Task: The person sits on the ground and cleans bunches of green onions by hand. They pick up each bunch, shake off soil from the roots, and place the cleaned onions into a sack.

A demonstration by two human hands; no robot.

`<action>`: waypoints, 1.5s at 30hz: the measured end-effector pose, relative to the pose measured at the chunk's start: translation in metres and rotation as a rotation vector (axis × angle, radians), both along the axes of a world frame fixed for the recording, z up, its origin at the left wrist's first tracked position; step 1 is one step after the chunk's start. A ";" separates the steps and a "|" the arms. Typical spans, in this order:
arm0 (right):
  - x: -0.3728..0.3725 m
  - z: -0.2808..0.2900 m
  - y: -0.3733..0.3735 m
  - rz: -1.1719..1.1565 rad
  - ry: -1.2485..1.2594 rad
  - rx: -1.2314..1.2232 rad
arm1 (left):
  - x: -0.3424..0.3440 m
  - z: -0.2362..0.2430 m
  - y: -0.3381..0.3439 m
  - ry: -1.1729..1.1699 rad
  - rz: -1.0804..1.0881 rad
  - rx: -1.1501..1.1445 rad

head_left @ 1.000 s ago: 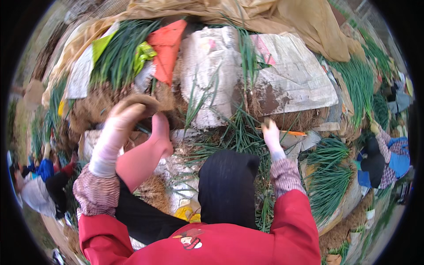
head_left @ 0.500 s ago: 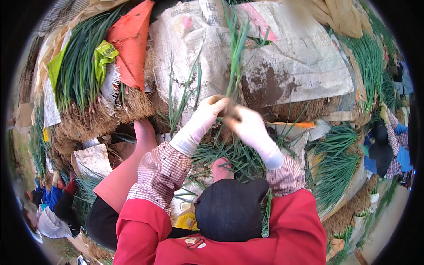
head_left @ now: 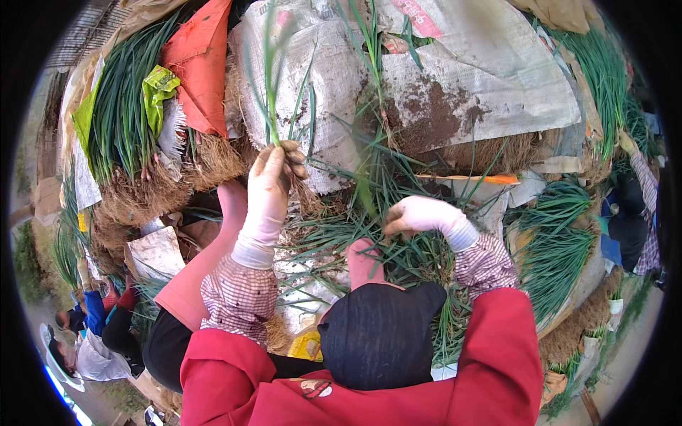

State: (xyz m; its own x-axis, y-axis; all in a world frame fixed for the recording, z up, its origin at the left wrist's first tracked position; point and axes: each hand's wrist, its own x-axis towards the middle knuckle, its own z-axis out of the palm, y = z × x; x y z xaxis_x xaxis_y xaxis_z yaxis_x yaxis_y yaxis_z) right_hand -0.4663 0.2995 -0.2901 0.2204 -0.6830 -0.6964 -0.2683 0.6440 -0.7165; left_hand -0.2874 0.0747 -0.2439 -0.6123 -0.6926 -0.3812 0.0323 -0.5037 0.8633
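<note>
A big white sack point(head_left: 504, 85) has brown dirt point(head_left: 435, 117) on it. Left of the sack are an orange sheet point(head_left: 199, 64) and a lime green bag point(head_left: 159, 92).

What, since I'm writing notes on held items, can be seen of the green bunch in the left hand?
The green bunch has long, narrow leaves, blurred toward their tips and paler near the base. It points up the picture, the left hand closed around its lower part. Brown, stringy roots hang beneath the hand. Behind it lies a whitish sheet; the right hand is apart from the bunch.
</note>
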 end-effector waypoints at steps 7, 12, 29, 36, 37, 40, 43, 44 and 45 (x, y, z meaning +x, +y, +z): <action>-0.069 -0.047 -0.102 -0.543 0.822 -0.153 | -0.041 -0.036 0.023 0.062 -0.231 0.412; 0.017 0.025 -0.087 -0.282 0.756 -0.551 | -0.043 -0.030 0.008 -0.216 -0.208 0.266; -0.086 0.034 0.008 -0.466 1.113 -0.143 | 0.014 0.038 -0.015 -0.249 0.147 -0.145; -0.262 0.014 0.063 -1.956 0.433 -0.548 | 0.033 0.041 -0.026 -0.145 0.267 -0.049; -0.257 0.011 0.055 -1.816 0.486 -0.539 | 0.032 0.044 -0.025 -0.077 0.196 -0.054; -0.138 0.051 -0.048 -1.302 0.510 -0.706 | 0.022 0.069 -0.015 0.043 0.132 -0.055; -0.021 0.057 -0.124 -0.600 0.680 -0.950 | 0.004 0.086 -0.004 0.088 0.057 -0.125; 0.009 0.058 -0.138 -0.377 0.683 -0.842 | -0.002 0.085 -0.004 0.037 -0.009 -0.210; 0.032 0.036 -0.138 -0.395 0.515 -0.855 | -0.027 0.084 0.010 -0.009 0.083 -0.190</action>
